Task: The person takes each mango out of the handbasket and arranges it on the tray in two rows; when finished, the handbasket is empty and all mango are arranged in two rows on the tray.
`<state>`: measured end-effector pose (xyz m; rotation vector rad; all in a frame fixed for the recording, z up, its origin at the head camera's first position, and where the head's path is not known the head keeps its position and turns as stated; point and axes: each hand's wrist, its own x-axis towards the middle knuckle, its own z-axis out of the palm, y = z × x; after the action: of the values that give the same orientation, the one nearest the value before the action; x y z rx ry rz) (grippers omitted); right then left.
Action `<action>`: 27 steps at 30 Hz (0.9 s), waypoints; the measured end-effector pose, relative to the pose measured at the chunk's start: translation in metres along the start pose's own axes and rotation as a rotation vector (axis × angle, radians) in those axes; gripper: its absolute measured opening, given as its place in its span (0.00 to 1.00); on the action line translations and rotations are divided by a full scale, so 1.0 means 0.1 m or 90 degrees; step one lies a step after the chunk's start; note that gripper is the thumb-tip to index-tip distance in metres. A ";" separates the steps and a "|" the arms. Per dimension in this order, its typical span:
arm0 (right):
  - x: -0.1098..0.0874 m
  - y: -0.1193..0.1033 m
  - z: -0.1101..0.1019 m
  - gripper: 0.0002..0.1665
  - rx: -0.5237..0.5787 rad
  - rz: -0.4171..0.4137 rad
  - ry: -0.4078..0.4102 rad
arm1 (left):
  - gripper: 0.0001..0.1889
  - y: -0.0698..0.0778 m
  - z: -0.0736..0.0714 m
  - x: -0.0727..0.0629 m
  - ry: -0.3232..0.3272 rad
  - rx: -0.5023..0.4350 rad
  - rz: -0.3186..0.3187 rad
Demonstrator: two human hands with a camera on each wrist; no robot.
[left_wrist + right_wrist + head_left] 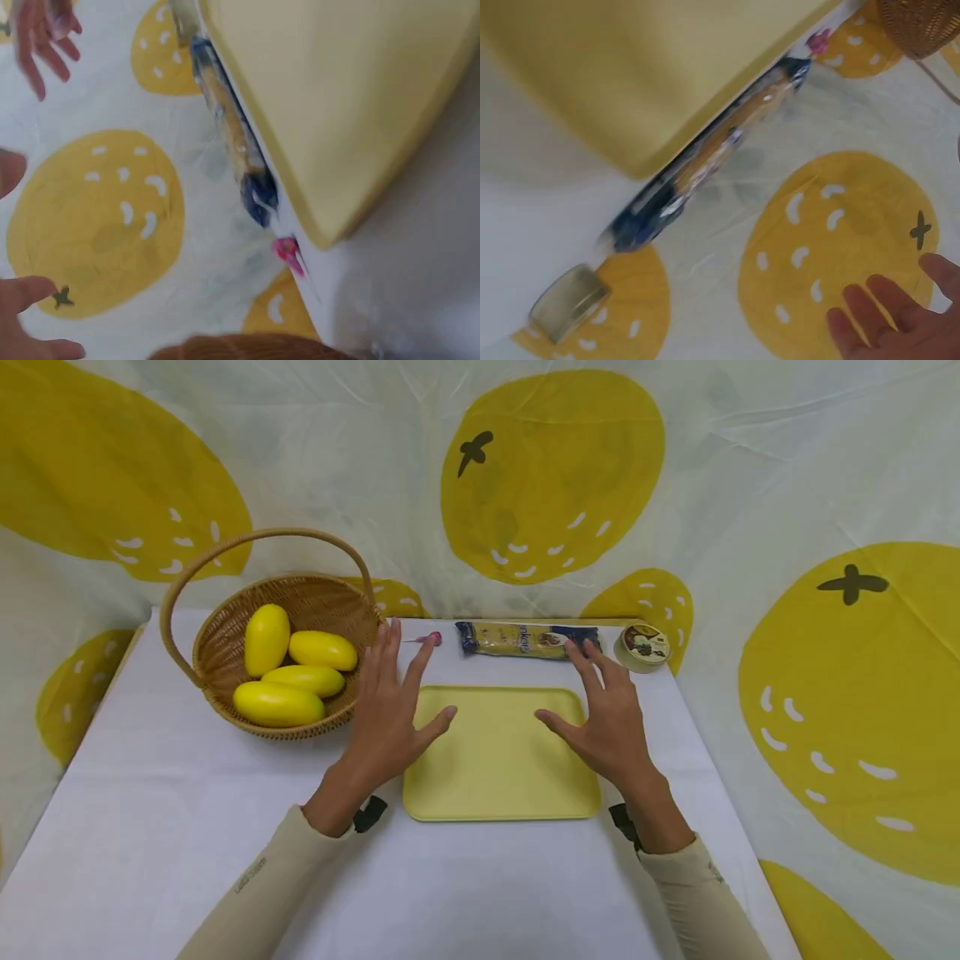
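Observation:
My left hand (384, 722) hovers over the left side of a pale yellow rectangular tray (502, 760), fingers spread and nothing held. Over the tray's right side, my right hand (611, 727) is likewise spread and holds nothing. Left of the left hand stands a brown wicker basket (225, 610) with a tall arched handle. Several smooth yellow oval fruits (279, 703), mango-like in shape, lie in it. Behind the tray is a long blue-and-yellow food packet (510, 640). A round tin (642, 647) sits right of the packet, and a small pink item (431, 637) on a thin stick lies to its left.
A white cloth (480, 885) covers the table, extending in front of the tray and to its left. Behind and to the sides hangs a pale curtain (390, 485) printed with large yellow fruits, close to the table's back edge.

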<state>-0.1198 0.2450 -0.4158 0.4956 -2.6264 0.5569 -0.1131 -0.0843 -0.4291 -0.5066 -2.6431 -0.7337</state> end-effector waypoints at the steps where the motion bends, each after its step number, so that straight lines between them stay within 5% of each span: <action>1: 0.03 -0.04 0.02 0.63 0.022 -0.012 0.016 | 0.50 -0.01 -0.02 -0.02 0.029 -0.016 -0.006; 9: 0.25 -0.44 0.19 0.52 0.169 -0.088 0.065 | 0.39 -0.14 -0.23 -0.24 0.258 -0.123 -0.090; 16: 0.41 -0.75 0.34 0.49 0.232 -0.130 0.060 | 0.40 -0.37 -0.40 -0.50 0.415 -0.141 -0.203; 22: 0.52 -0.96 0.47 0.49 0.273 -0.152 0.050 | 0.40 -0.53 -0.53 -0.70 0.481 -0.153 -0.292; 27: 0.58 -1.11 0.55 0.47 0.303 -0.171 0.035 | 0.42 -0.68 -0.58 -0.87 0.457 -0.234 -0.384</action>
<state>-0.1404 0.1101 -0.4020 0.9437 -2.3125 1.0899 -0.0522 -0.1917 -0.4482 0.4403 -1.9594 -1.2927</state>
